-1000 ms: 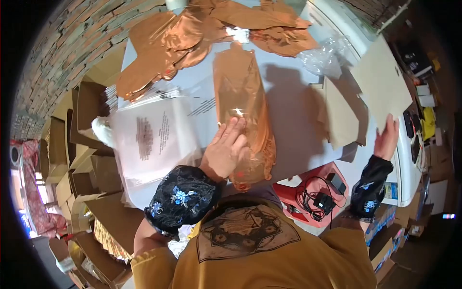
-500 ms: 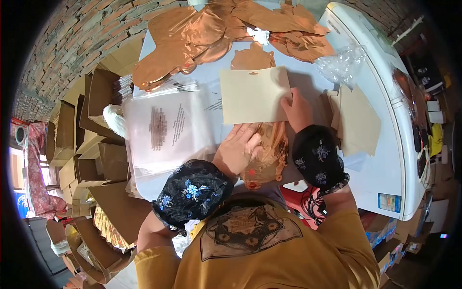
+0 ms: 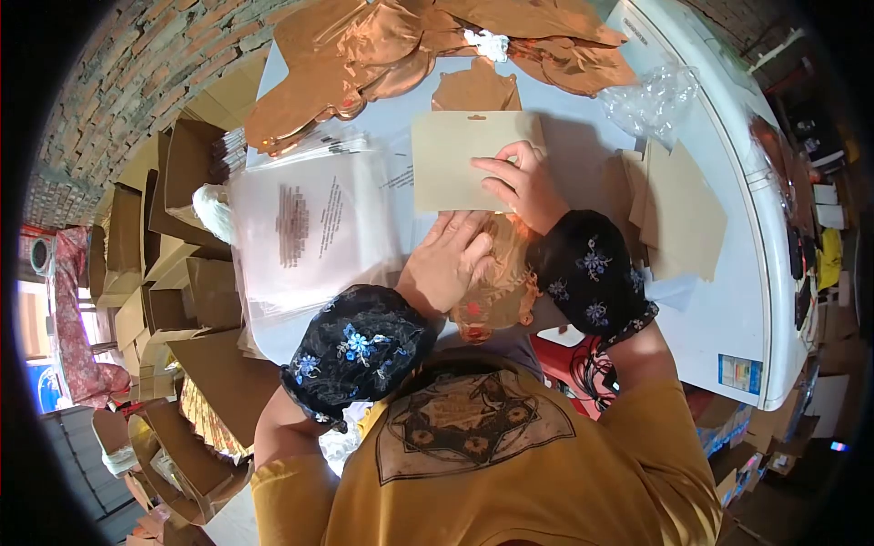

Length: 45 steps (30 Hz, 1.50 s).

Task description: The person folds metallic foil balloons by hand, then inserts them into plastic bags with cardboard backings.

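Observation:
A tan card (image 3: pixel 444 164) with a hanging slot at its top edge lies over a flat copper foil balloon (image 3: pixel 487 309). The balloon's upper end sticks out above the card, its lower part below. My left hand (image 3: pixel 446 259) rests palm down on the lower part, fingers outstretched at the card's bottom edge. On the card's right half lies my right hand (image 3: pixel 526 189), fingers apart and partly bent, touching its face. Left of my left hand is a stack of clear printed plastic bags (image 3: pixel 314 218).
More copper foil balloons (image 3: pixel 364 64) are heaped along the far side, with a white tie (image 3: pixel 487 44) among them. At the right are crumpled clear plastic (image 3: pixel 648 100) and loose tan cards (image 3: pixel 683 209) on a white appliance (image 3: pixel 728 300). Cardboard boxes (image 3: pixel 196 291) crowd the left.
My right hand has moved left from the card's right edge onto its face. My left hand stays on the balloon. The whole view has shifted slightly.

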{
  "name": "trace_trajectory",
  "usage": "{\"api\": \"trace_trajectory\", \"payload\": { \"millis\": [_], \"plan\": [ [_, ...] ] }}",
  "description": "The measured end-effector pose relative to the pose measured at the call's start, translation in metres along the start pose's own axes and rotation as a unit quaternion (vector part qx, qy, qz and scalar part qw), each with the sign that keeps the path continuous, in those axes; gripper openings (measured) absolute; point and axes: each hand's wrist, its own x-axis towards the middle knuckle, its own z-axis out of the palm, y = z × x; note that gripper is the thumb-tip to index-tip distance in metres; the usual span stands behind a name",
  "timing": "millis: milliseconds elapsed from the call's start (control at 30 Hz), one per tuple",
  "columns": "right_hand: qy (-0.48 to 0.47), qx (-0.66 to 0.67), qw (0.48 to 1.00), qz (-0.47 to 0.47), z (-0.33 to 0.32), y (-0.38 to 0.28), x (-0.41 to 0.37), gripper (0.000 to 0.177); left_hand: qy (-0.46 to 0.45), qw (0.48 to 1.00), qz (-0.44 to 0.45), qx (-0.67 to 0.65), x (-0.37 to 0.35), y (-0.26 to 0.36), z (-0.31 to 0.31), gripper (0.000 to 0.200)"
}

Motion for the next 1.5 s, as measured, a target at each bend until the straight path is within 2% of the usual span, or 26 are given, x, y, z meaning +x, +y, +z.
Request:
{"api": "trace_trajectory", "payload": {
  "millis": [167,267,367,567,667,767,867,967,1033,1233,1300,1333,1367,1467,1500],
  "plan": [
    [0.012,-0.05,0.997,-0.055,-0.005,-0.002,0.0,0.032,-0.004,0.998,-0.009,0.059,0.0,0.009,-0.006,0.023],
    [0.019,0.01,0.999,-0.024,0.002,0.004,-0.002,0.03,0.023,0.998,-0.021,0.062,-0.002,0.018,-0.016,0.023],
    [0.026,-0.019,0.998,-0.051,0.0,0.003,-0.001,0.032,-0.03,0.993,-0.068,0.091,-0.011,0.035,-0.019,0.03],
    [0.011,-0.002,0.999,-0.052,-0.002,0.004,-0.001,0.033,-0.061,0.991,-0.078,0.092,-0.017,0.036,-0.013,0.041],
    [-0.02,-0.013,0.998,-0.06,-0.009,-0.004,-0.004,0.034,-0.034,0.993,-0.067,0.096,-0.018,0.034,-0.013,0.043],
    [0.006,-0.009,0.999,-0.04,-0.006,-0.007,-0.009,0.031,0.0,0.995,-0.06,0.084,-0.017,0.034,-0.013,0.041],
    [0.014,-0.007,0.999,-0.037,-0.004,-0.005,-0.01,0.031,-0.003,0.992,-0.118,-0.041,-0.02,0.032,-0.016,0.041],
    [0.012,-0.013,0.999,-0.051,-0.005,-0.004,-0.011,0.036,0.078,0.972,-0.197,-0.105,-0.025,0.031,-0.025,0.038],
    [0.016,-0.009,0.999,-0.042,-0.002,-0.004,-0.011,0.033,0.103,0.952,-0.245,-0.151,-0.031,0.03,-0.031,0.038],
    [0.017,-0.004,1.0,-0.025,-0.001,-0.005,-0.011,0.032,0.036,0.932,-0.308,-0.188,-0.03,0.015,-0.036,0.043],
    [0.016,-0.006,1.0,-0.02,-0.001,-0.005,-0.013,0.032,0.001,0.916,-0.32,-0.24,-0.029,0.005,-0.038,0.047],
    [0.015,-0.003,1.0,-0.019,-0.001,-0.004,-0.012,0.032,-0.017,0.906,-0.326,-0.267,-0.022,0.006,-0.046,0.048],
    [0.013,0.0,1.0,-0.016,0.0,-0.003,-0.013,0.031,-0.071,0.859,-0.375,-0.34,-0.016,0.008,-0.057,0.052],
    [0.006,-0.011,1.0,-0.01,0.0,-0.004,-0.013,0.031,-0.109,0.838,-0.389,-0.366,-0.017,-0.003,-0.051,0.051],
    [0.005,-0.013,1.0,-0.012,-0.001,-0.004,-0.012,0.031,-0.102,0.818,-0.379,-0.421,-0.017,-0.007,-0.048,0.049]
  ]
}}
